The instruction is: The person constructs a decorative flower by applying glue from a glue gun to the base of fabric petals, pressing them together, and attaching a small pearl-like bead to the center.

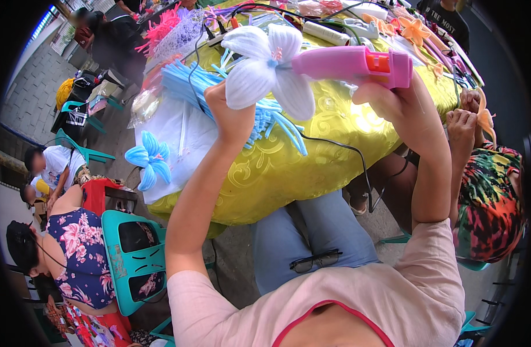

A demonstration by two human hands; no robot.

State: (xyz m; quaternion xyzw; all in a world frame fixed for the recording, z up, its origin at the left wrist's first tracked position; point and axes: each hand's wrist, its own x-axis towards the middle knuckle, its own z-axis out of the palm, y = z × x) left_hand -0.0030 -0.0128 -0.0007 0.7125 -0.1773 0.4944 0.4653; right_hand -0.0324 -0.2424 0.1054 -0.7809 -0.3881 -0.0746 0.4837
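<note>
My left hand (229, 113) is closed at the edge of a white fuzzy-petaled flower (293, 95), holding it up above the table; its fingertips are partly hidden behind a petal. The flower has pale pink stamens and a light blue centre. My right hand (395, 107) grips a pink hot glue gun (329, 62) with an orange-red part. The gun's nozzle end points left, right at the flower's centre; whether it touches cannot be made out. Under my left wrist lies a bundle of light blue pipe cleaners (187, 87). A finished-looking blue flower (149, 159) rests on white plastic near the table's left edge.
A yellow-green cloth (335, 156) covers the table. A black cable (335, 141) hangs over its front edge. Orange flowers (414, 30) and a power strip (326, 33) lie farther back. At right, another person's hands (463, 118) hold an orange piece. Glasses (315, 261) hang at my lap.
</note>
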